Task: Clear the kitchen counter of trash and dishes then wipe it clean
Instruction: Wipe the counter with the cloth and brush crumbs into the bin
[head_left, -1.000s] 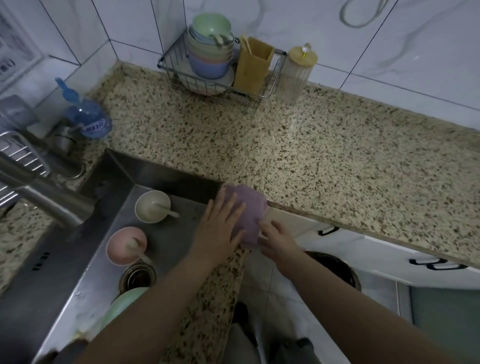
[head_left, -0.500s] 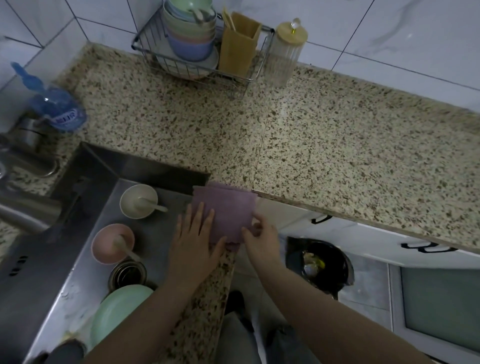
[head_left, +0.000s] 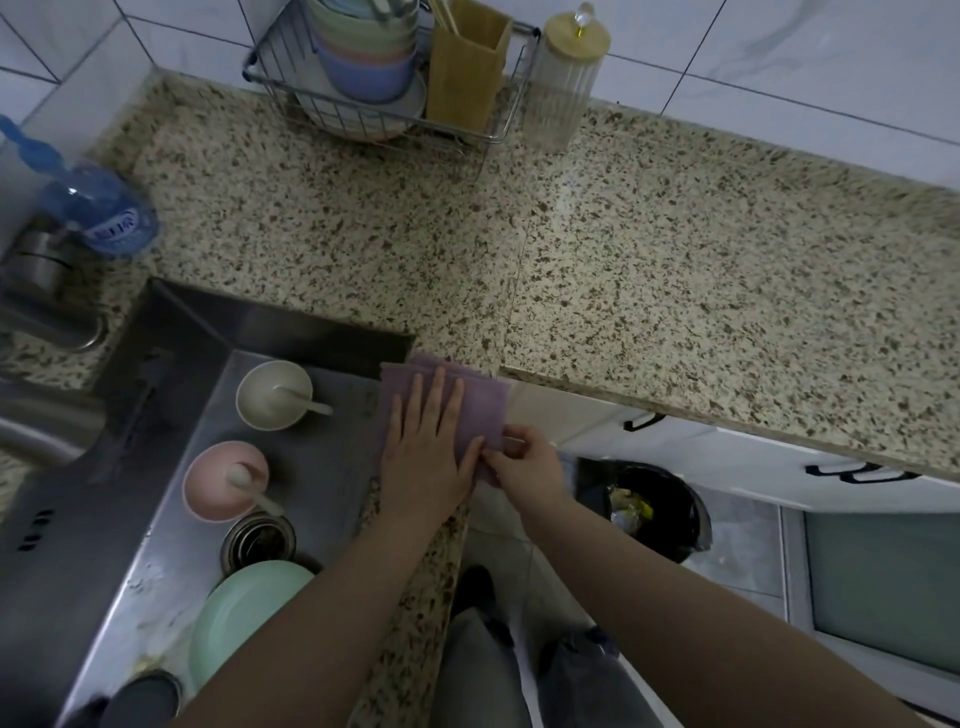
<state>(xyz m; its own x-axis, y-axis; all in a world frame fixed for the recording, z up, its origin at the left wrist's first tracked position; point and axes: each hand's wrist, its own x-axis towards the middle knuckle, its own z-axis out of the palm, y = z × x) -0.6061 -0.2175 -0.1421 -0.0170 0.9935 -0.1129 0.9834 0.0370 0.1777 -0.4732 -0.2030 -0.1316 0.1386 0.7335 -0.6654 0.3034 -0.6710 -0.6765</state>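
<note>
Purple cloth (head_left: 470, 410) sits mid-frame on the counter (head_left: 675, 291) corner, right by the sink (head_left: 332, 467). The left hand (head_left: 428, 457) lies flat on it with fingers straight, and the right hand (head_left: 527, 462) pinches its lower right edge. White bowl (head_left: 272, 395), pink bowl (head_left: 223, 480) and green plate (head_left: 244, 618) are in the sink, lower left. Trash bin (head_left: 654, 512) sits on the floor, lower right.

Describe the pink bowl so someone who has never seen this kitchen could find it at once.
Start at the stainless steel sink left of the speckled stone counter. On its floor, the round pink bowl sits between a white bowl behind and a pale green plate in front. It is the only pink dish there, holding a pale spoon.
</note>
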